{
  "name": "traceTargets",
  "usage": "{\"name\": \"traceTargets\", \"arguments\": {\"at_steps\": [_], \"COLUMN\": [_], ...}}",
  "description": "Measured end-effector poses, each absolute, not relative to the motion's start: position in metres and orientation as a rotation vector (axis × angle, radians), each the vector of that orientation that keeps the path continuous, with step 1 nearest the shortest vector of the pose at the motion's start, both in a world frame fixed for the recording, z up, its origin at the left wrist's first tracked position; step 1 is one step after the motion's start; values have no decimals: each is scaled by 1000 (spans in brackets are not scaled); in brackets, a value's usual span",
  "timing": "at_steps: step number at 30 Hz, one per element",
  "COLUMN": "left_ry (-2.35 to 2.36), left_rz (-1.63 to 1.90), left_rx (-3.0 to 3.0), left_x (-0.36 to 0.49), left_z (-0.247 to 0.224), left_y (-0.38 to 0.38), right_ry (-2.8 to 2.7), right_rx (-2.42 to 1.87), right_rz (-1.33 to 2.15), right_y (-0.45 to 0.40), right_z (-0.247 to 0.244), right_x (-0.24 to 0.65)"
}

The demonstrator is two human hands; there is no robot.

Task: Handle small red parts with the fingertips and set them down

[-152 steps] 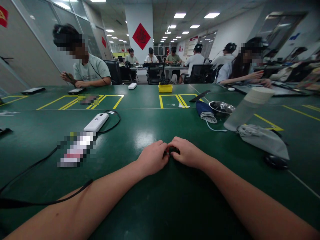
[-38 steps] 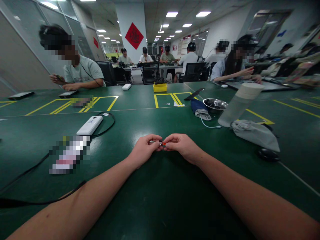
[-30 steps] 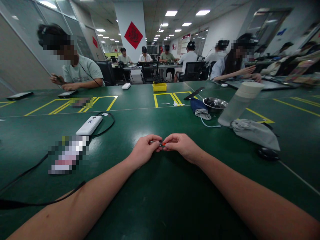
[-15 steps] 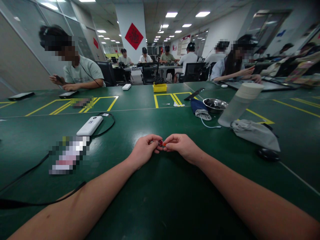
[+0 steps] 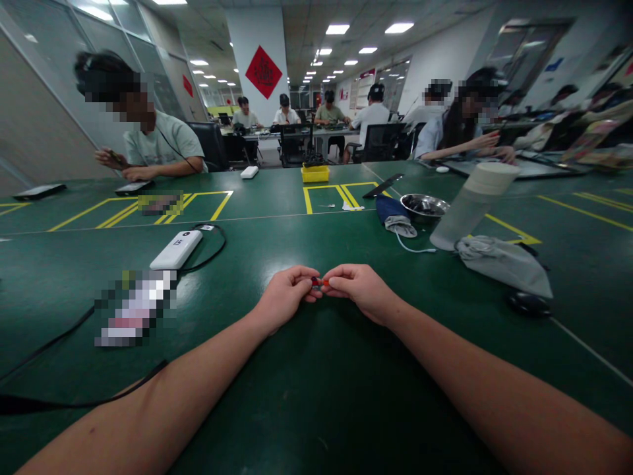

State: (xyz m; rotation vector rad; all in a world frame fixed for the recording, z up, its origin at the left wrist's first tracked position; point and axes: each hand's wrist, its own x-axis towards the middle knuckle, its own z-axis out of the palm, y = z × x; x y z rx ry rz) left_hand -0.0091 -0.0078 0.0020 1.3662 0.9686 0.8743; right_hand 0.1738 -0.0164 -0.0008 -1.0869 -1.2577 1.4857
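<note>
Left hand [image 5: 285,293] pinches one red part [image 5: 315,282]; right hand [image 5: 361,290] pinches one orange part [image 5: 326,282]. One bowl [image 5: 426,217] and one bottle [image 5: 459,214] sit farther right.

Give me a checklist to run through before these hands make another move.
1. Left hand gripping the small red piece: ok, at its fingertips.
2. Right hand gripping the small orange piece: ok, at its fingertips.
3. Pieces joined: cannot tell, too small.
4. Left forearm free of the black strap: cannot tell; it crosses in view.
5. Bottle apart from both hands: ok.
</note>
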Motion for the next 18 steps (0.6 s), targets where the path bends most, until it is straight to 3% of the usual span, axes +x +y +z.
{"name": "traceTargets", "arguments": {"at_steps": [18], "left_ry": [967], "left_rz": [907], "left_rx": [1446], "left_x": [-9], "left_z": [-4], "left_y": [-4], "right_ry": [-1357], "right_rx": [-1102], "right_rz": [1382], "right_y": [-18], "right_z": [2], "right_x": [175]}}
